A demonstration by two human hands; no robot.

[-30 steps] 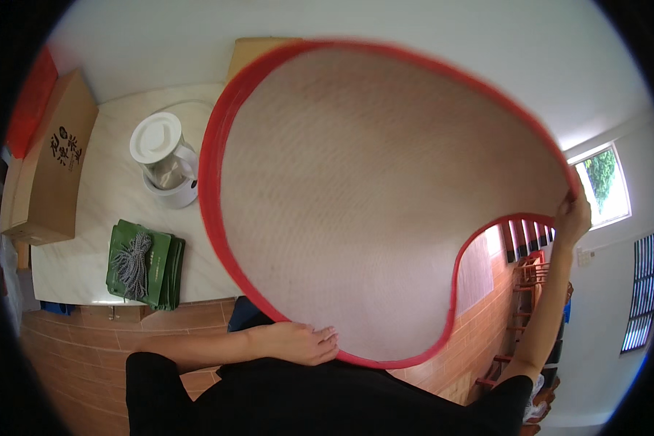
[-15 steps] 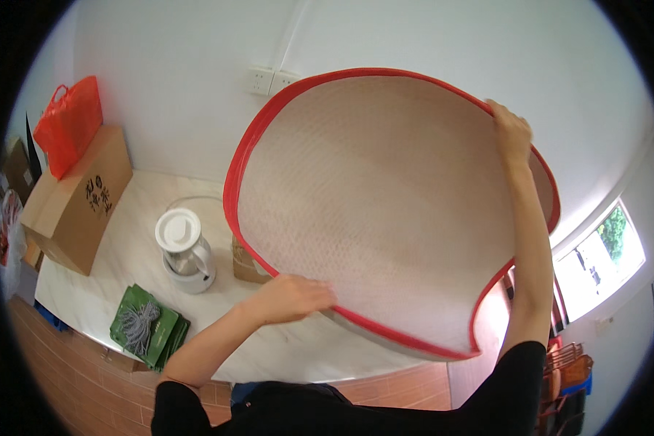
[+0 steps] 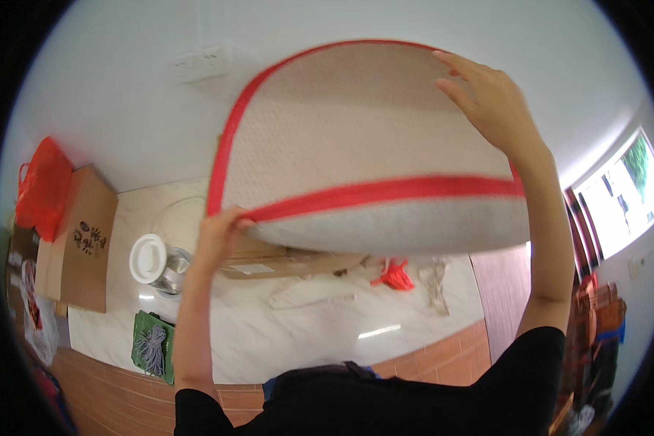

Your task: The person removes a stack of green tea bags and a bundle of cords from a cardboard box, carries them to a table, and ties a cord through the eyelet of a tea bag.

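Observation:
A large, bendy beige mat (image 3: 370, 123) with a red binding round its edge is held up in front of me above the table. Its lower part folds up toward me and shows a pale grey underside. My left hand (image 3: 221, 232) grips the lower left corner, fingers closed on the red edge. At the upper right, my right hand (image 3: 487, 102) lies over the mat's edge with thumb and fingers apart, not closed round it. The mat hides part of a flat cardboard box (image 3: 298, 265) behind it.
On the marble-patterned table (image 3: 327, 341) are a lidded white jug (image 3: 152, 260), green bags with grey cord (image 3: 152, 349), a crumpled red bag (image 3: 394, 276) and a pale cord bundle (image 3: 434, 287). A cardboard box (image 3: 87, 240) with a red-orange bag (image 3: 45, 189) stands left. Stacked chairs (image 3: 599, 320) are right.
The mat has risen and its lower part has folded up toward me. My left hand moved left and up with the corner; my right hand rose slightly and its fingers spread. More tabletop shows.

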